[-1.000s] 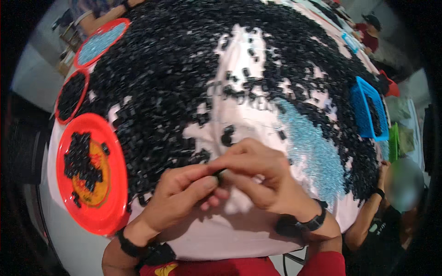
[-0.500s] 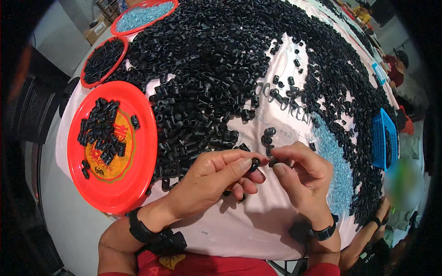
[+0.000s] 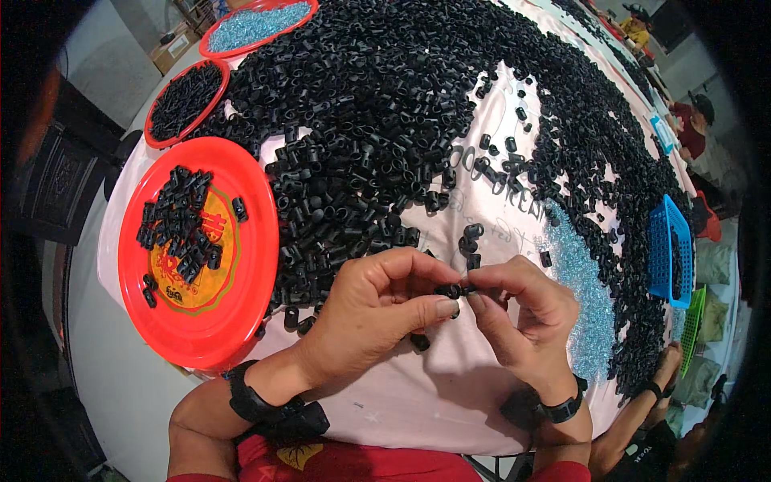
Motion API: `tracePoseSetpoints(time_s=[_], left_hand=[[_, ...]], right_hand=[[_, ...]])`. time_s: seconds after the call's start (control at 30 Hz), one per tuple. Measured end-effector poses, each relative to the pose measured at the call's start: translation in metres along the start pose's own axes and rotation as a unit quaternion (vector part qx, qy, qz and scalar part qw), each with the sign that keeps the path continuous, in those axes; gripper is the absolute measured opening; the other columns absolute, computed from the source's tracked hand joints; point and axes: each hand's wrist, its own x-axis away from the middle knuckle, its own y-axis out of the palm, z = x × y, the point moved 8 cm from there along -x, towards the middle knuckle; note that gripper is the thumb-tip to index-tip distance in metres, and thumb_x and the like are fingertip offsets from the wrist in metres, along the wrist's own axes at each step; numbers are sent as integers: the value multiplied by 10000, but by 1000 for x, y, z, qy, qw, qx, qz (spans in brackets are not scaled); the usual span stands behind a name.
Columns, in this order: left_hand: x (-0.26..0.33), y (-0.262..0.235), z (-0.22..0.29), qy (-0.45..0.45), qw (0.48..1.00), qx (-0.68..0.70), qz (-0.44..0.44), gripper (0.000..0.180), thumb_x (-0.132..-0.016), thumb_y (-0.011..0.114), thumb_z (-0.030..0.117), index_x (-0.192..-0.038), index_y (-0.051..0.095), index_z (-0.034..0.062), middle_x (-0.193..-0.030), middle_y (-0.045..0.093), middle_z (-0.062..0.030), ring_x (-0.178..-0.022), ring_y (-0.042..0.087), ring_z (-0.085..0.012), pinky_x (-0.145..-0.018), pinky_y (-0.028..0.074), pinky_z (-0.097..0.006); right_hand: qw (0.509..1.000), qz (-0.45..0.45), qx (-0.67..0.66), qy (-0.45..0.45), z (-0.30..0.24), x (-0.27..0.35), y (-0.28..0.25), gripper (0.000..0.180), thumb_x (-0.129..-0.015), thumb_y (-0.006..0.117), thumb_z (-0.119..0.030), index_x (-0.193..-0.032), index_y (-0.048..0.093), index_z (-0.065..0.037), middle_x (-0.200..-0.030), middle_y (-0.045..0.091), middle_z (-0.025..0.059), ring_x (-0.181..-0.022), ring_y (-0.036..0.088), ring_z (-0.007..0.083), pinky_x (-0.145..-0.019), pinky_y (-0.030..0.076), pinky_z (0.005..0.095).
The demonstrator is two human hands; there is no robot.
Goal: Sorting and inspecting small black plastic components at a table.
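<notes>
My left hand (image 3: pixel 369 309) pinches a small black plastic ring-shaped part (image 3: pixel 451 291) between thumb and forefinger. Facing it, my right hand (image 3: pixel 526 321) is closed, thumb against forefinger, on a small dark piece that mostly hides behind the fingertips. The fingertips of both hands almost meet at the part. Just beyond them, several loose black parts (image 3: pixel 472 241) lie on the pale pink cloth (image 3: pixel 385 402). Another black part (image 3: pixel 420 342) shows below my left fingers.
A red oval tray (image 3: pixel 233 321) with black parts stands left; behind it are red trays of black pins (image 3: pixel 186 100) and clear blue bits (image 3: pixel 249 28). A broad heap of black parts (image 3: pixel 361 104) covers the table. Blue bits (image 3: pixel 590 313), a blue basket (image 3: pixel 668 249) and a co-worker's arm (image 3: pixel 642 410) are right.
My right fingertips have come in against the part in my left hand, closing the gap. The left fingers have shifted slightly around it. A green basket now shows at the right.
</notes>
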Motion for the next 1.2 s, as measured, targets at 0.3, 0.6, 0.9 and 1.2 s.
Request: tracePoseSetpoints(time_s=[0.3,0.6,0.9,1.2], left_hand=[[-1,0,3,67,996,-57,6,216,-962,698,23,-1175,669,4,-989,689,19,-863,617,-18,-741,515,-184],[1,-2,6,61,992,-110,11,222,-971,703,62,-1185,697,6,-971,701,19,-840,608,-12,-693,507,-186],[1,-2,7,40,992,-118,35,237,-972,693,55,-1207,685,25,-963,726,-4,-818,628,-30,-706,501,-187],[3,-1,9,80,987,-136,29,184,-987,685,74,-1159,702,13,-921,690,32,-809,598,-5,-653,489,-181]], right_hand=[[1000,-13,11,-2,-1,0,1,197,-845,760,0,-1041,764,-22,-839,715,81,-663,629,130,-576,489,244],[998,-21,55,-23,-4,0,2,192,-837,768,-6,-1028,766,-27,-840,722,84,-665,637,139,-580,500,260],[1000,-3,7,22,6,0,0,181,-833,775,-22,-1013,762,-27,-829,717,85,-660,642,141,-569,498,255],[998,-12,53,-32,-3,-1,2,208,-796,763,26,-998,761,-25,-818,714,90,-657,638,161,-576,498,269]])
